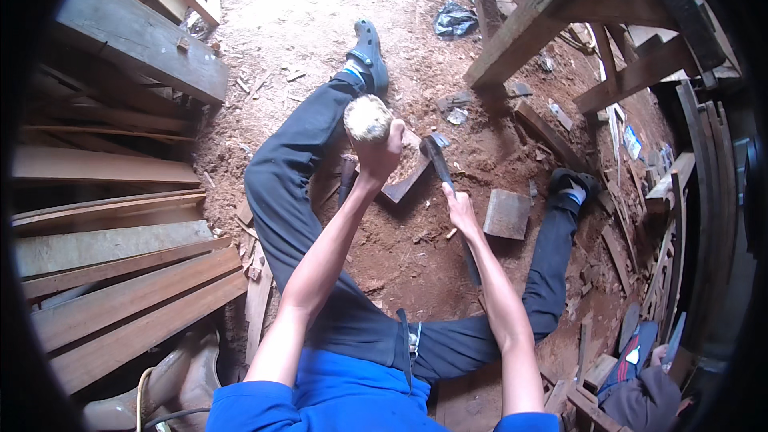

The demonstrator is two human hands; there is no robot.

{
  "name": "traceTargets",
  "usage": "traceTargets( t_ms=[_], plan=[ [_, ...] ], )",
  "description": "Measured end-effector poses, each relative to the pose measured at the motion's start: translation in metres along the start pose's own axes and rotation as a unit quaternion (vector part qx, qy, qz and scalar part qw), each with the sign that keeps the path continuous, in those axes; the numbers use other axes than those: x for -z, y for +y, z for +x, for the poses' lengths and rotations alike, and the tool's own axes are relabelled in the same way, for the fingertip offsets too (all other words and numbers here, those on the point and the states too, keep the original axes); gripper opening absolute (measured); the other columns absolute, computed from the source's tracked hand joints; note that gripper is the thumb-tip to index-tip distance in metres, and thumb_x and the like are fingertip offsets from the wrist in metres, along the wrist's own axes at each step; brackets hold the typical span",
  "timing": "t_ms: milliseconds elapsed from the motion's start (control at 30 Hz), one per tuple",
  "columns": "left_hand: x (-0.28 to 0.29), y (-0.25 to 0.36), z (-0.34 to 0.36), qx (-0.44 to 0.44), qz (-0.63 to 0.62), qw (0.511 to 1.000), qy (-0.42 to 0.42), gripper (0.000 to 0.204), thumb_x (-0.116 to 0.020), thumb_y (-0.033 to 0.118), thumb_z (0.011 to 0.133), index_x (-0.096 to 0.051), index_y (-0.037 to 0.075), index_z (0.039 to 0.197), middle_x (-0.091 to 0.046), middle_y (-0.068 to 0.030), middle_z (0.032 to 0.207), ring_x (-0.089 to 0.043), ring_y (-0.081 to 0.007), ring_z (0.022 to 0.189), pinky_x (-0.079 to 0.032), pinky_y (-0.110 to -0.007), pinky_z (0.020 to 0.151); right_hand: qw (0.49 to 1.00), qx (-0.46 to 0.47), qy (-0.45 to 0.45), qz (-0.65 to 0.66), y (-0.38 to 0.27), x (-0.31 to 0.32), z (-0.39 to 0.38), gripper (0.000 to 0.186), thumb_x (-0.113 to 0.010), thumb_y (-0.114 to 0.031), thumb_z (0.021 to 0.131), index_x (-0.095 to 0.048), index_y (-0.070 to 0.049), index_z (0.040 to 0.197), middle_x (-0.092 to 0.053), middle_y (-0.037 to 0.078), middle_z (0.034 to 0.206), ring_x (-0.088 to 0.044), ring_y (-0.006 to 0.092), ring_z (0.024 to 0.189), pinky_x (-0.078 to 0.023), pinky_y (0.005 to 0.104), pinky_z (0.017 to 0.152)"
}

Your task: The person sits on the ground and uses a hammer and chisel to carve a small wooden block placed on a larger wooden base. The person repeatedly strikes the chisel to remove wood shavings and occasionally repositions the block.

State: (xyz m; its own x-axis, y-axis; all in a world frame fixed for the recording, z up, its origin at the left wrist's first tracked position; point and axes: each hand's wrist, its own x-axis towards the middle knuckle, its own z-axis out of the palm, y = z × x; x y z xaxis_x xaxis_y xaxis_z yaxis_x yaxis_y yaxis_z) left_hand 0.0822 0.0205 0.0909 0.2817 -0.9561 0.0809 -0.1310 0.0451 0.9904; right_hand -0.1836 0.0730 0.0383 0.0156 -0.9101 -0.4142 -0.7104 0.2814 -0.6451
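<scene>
My left hand is closed around a piece of wood with a pale, rough, rounded end turned up toward me. It is held above a wooden block on the ground; whether the two touch is hidden. My right hand grips the handle of a hatchet-like tool. Its dark metal head is beside the block's right edge, and the handle's end runs back under my forearm. A dark cylindrical object, partly hidden, lies left of the block.
My legs are spread on the chip-covered ground. A loose wood block lies near my right shin. Stacked boards line the left, and a timber frame stands at the far right. Boots are at lower left.
</scene>
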Motion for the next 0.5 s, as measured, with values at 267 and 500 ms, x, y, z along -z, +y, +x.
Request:
traceTargets(
  t_ms=[267,500],
  plan=[
    [-0.019,-0.069,-0.014,-0.151,0.130,0.944,0.262,0.028,-0.066,0.012,0.085,-0.045,0.001,0.100,-0.058,-0.0088,0.090,-0.058,-0.0217,0.085,-0.045,-0.039,0.081,0.998,-0.051,-0.009,0.041,0.001,-0.015,-0.006,0.074,-0.048,-0.066,0.091,-0.050,0.001,0.061,-0.047,0.007,0.053,-0.048,0.0179,0.058,-0.037,0.0431,0.055],
    [-0.025,-0.030,-0.014,-0.067,0.018,0.965,0.255,0.036,-0.073,0.010,0.078,-0.053,-0.003,0.104,-0.063,-0.0119,0.095,-0.063,-0.0218,0.088,-0.050,-0.037,0.081,0.967,-0.041,-0.033,0.250,-0.072,0.035,-0.051,0.061,-0.051,-0.064,0.091,-0.040,-0.015,0.056,-0.037,-0.006,0.045,-0.035,0.0051,0.034,-0.027,0.0229,0.032]
  ],
)
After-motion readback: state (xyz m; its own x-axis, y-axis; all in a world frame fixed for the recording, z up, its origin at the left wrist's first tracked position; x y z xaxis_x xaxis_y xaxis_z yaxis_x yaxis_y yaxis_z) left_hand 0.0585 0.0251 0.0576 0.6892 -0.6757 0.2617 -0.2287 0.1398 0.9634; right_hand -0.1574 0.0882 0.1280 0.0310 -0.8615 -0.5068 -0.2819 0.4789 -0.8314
